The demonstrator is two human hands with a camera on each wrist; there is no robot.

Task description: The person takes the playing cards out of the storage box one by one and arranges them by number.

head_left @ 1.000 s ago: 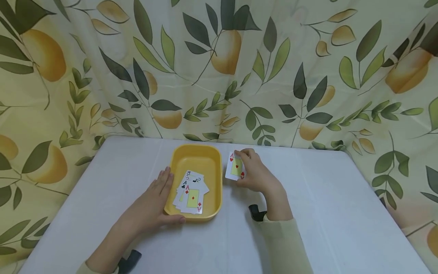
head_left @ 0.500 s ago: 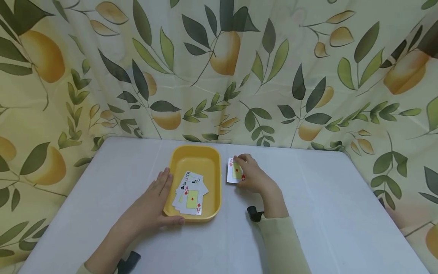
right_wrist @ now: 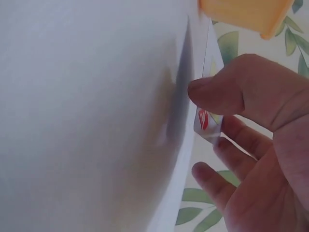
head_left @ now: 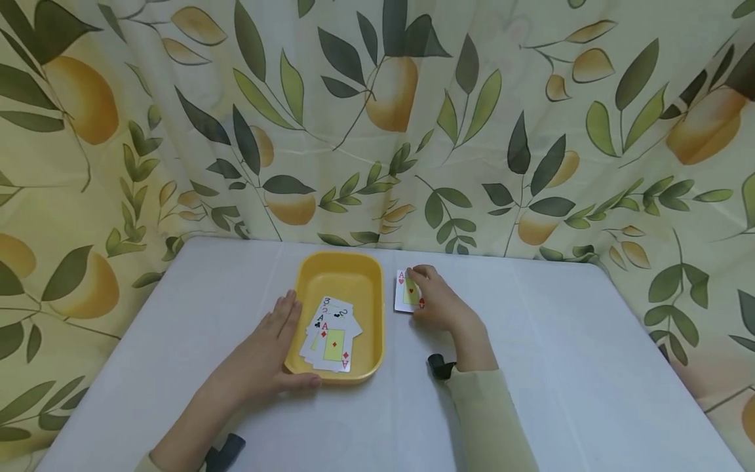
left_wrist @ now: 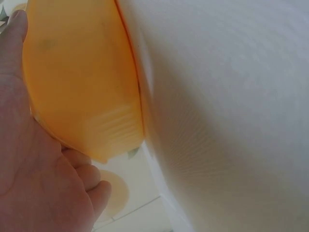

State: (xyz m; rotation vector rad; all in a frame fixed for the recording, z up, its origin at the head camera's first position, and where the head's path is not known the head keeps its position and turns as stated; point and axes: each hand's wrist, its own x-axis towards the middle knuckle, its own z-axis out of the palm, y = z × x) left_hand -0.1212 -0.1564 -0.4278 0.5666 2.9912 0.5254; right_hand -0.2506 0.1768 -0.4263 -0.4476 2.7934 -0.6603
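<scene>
My right hand (head_left: 444,303) pinches a playing card (head_left: 402,300), the ace of hearts, face up, just right of the yellow tray (head_left: 377,275). In the right wrist view the thumb (right_wrist: 217,94) lies across the card (right_wrist: 203,120), which is close above the table; part of it is covered by the fingers. My left hand (head_left: 259,354) rests against the tray's left side, fingers straight along the wall and thumb at the near edge. Several cards (head_left: 333,344) lie overlapping in the tray, with the ace of diamonds on top; a three and an ace of clubs show behind.
A white-covered table (head_left: 566,393) spreads around the tray. Behind its far edge hangs a curtain (head_left: 354,151) printed with fruit and leaves. Black straps with a small block (head_left: 439,367) sit at both wrists.
My right hand and the ace of hearts have lowered slightly toward the table and shifted a little right. The left hand and tray keep their place.
</scene>
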